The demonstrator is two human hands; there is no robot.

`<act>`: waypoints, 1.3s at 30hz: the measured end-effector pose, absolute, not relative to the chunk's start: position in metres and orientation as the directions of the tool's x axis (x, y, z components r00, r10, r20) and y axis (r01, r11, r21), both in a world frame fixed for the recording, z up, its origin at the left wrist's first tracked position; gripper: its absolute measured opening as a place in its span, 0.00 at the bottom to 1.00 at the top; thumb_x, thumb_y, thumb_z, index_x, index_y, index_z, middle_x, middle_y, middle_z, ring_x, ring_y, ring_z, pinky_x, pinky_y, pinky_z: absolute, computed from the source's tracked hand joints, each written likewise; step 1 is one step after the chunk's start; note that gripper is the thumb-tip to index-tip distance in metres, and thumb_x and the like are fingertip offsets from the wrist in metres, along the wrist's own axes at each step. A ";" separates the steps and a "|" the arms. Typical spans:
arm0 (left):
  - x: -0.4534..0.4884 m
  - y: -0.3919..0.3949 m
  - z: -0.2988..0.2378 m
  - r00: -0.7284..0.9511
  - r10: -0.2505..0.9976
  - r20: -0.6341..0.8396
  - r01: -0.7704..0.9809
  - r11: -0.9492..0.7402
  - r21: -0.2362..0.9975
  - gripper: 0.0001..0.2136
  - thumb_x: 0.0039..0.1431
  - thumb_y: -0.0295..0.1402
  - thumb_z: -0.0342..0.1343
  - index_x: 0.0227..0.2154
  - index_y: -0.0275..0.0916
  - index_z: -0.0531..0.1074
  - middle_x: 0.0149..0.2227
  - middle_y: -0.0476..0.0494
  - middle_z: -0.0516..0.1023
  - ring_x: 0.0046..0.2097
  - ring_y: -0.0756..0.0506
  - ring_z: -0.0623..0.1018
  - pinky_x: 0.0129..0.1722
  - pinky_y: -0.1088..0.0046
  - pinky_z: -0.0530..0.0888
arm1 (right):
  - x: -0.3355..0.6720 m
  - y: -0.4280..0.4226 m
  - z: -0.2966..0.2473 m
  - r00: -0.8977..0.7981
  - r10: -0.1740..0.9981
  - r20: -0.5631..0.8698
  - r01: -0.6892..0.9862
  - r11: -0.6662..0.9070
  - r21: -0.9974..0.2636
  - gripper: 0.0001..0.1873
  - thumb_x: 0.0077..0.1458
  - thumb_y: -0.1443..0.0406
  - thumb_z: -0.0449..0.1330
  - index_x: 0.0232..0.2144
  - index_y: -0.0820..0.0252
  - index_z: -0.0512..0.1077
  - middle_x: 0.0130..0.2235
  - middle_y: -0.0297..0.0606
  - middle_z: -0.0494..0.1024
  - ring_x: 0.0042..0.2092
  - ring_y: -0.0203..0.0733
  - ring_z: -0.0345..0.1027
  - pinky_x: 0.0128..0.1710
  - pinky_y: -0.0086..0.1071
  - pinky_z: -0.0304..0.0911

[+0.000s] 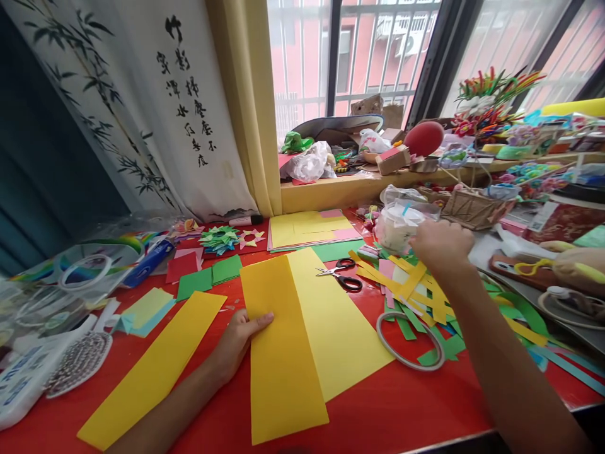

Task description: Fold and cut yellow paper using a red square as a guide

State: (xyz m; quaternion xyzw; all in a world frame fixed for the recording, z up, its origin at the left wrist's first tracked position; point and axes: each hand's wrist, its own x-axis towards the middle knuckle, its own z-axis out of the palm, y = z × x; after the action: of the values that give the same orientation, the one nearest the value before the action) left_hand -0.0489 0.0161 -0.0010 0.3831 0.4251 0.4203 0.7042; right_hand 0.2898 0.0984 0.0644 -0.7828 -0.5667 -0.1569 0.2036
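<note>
My left hand (241, 343) grips the left edge of a deep-yellow paper sheet (283, 366), its thumb on top and its fingers underneath. That sheet overlaps a paler yellow sheet (335, 321) lying on the red table. To the left of my forearm rests another deep-yellow strip of paper (155, 369). My right hand (442, 246) is raised over the right side, closed, its knuckles in front of a plastic-wrapped white container (399, 224). Whatever its fingers may hold is hidden. Between the hands lie black-handled scissors (347, 275) and a roll of tape (380, 331).
Yellow and green paper scraps (420, 293) are heaped at the right. Green paper squares (195, 284), a stack of coloured paper (307, 230) and folded paper stars (220, 239) lie farther back. A hairbrush (82, 359) lies at the left. Craft supplies crowd the windowsill (331, 189).
</note>
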 end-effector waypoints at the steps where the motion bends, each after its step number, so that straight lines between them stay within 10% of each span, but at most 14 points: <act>1: -0.049 0.016 -0.001 0.282 0.920 -0.273 -0.277 0.351 0.895 0.10 0.49 0.32 0.58 0.35 0.34 0.72 0.36 0.40 0.78 0.35 0.42 0.77 0.34 0.66 0.74 | 0.274 0.093 0.064 0.329 0.795 0.509 0.943 -0.302 -0.137 0.16 0.52 0.67 0.54 0.38 0.80 0.68 0.38 0.70 0.68 0.46 0.67 0.60 0.37 0.51 0.52; 5: -0.051 0.018 -0.002 0.289 0.925 -0.245 -0.322 0.335 0.886 0.10 0.49 0.32 0.58 0.36 0.35 0.72 0.36 0.40 0.78 0.36 0.41 0.77 0.35 0.67 0.73 | 0.202 0.065 0.059 0.134 0.818 0.560 0.986 -0.053 -0.158 0.21 0.57 0.58 0.48 0.46 0.69 0.65 0.42 0.55 0.71 0.47 0.57 0.61 0.45 0.45 0.52; 8: -0.050 0.017 -0.003 0.314 0.921 -0.230 -0.303 0.327 0.895 0.11 0.49 0.33 0.58 0.37 0.35 0.72 0.38 0.40 0.78 0.38 0.40 0.77 0.37 0.65 0.72 | 0.159 0.049 0.040 -0.296 0.929 0.222 0.707 0.369 -0.603 0.17 0.56 0.56 0.49 0.36 0.61 0.70 0.36 0.43 0.75 0.39 0.44 0.68 0.39 0.35 0.60; 12: -0.047 0.015 -0.002 0.280 0.926 -0.254 -0.194 0.314 0.929 0.16 0.47 0.36 0.59 0.40 0.36 0.71 0.40 0.39 0.77 0.39 0.39 0.76 0.37 0.65 0.71 | 0.138 0.045 0.010 -0.486 0.874 -0.004 0.249 0.134 -0.959 0.11 0.53 0.59 0.53 0.28 0.61 0.67 0.30 0.37 0.73 0.32 0.37 0.69 0.29 0.29 0.65; 26: -0.069 0.038 -0.010 0.069 0.986 -0.150 0.030 0.148 0.988 0.11 0.48 0.39 0.57 0.28 0.37 0.67 0.28 0.49 0.71 0.29 0.51 0.71 0.30 0.76 0.67 | 0.165 0.067 0.023 -0.289 0.957 0.034 0.320 0.130 -0.939 0.20 0.50 0.51 0.52 0.20 0.61 0.58 0.20 0.28 0.57 0.22 0.29 0.53 0.20 0.25 0.48; 32: -0.075 0.049 -0.012 0.023 0.980 -0.197 0.105 0.193 0.976 0.16 0.41 0.35 0.61 0.33 0.37 0.63 0.23 0.52 0.68 0.25 0.50 0.70 0.24 0.76 0.66 | 0.210 0.078 0.044 -0.480 0.873 -0.082 0.382 0.124 -0.916 0.19 0.43 0.53 0.60 0.19 0.61 0.59 0.19 0.27 0.57 0.21 0.29 0.51 0.20 0.25 0.47; 39: -0.076 0.048 -0.005 -0.083 0.995 -0.061 0.183 0.075 0.980 0.18 0.39 0.35 0.61 0.35 0.39 0.65 0.38 0.46 0.70 0.25 0.53 0.68 0.23 0.79 0.63 | 0.201 0.073 0.038 -0.508 0.857 -0.091 0.394 0.137 -0.909 0.22 0.40 0.50 0.60 0.18 0.61 0.58 0.20 0.26 0.57 0.21 0.28 0.50 0.20 0.25 0.46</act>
State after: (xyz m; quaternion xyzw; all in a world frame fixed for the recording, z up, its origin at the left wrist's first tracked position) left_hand -0.0761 0.0484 -0.0052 0.5072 0.5802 0.4527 0.4484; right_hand 0.2008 0.0731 0.0379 -0.4366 -0.7162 0.4908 0.2356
